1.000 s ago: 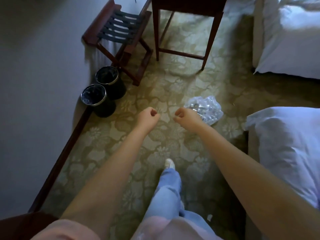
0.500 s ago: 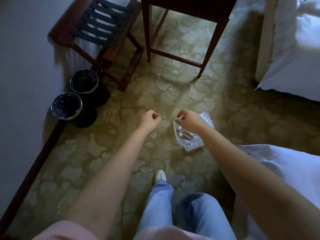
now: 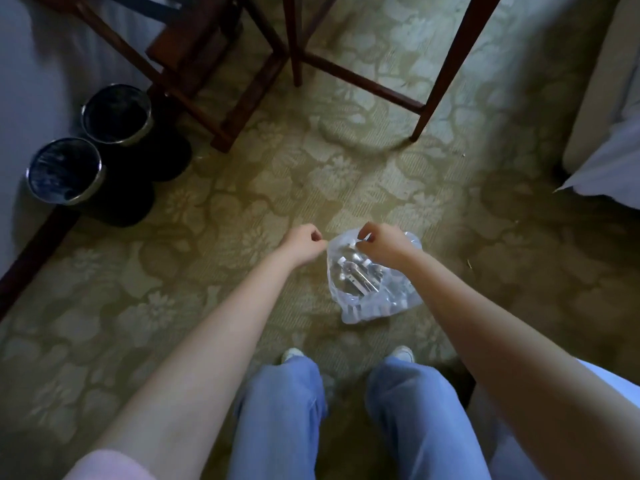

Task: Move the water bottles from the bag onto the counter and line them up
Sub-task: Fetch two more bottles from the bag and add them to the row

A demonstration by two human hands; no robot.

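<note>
At the far left we see two dark bins (image 3: 90,147) standing side by side against the wall, and just beyond them the wooden legs of a folding rack (image 3: 194,77) and of a table (image 3: 450,64) over the patterned carpet (image 3: 207,289). Coming toward the middle, our left hand (image 3: 303,242) is curled into a loose fist just beside the bag's left edge; its fingers (image 3: 317,235) are pressed together, and we cannot tell whether they hold a fold of the plastic or nothing at all. Next to it sits the clear plastic bag (image 3: 370,289) on the carpet in front of our shoes, with the water bottles (image 3: 353,275) lying packed inside it, their pale caps showing through the film. Our right hand (image 3: 382,242) is over the bag's top, fingers pinching the plastic near its mouth. To the far right the edges of two beds (image 3: 606,157) frame the floor. We judge that we are at the very start: the bag is being gathered or opened, and no bottle is out yet. No counter shows here, so the next move calls for either lifting the whole bag by its top, which looks heavy for thin film, or spreading the mouth and drawing out one bottle at a time.
</note>
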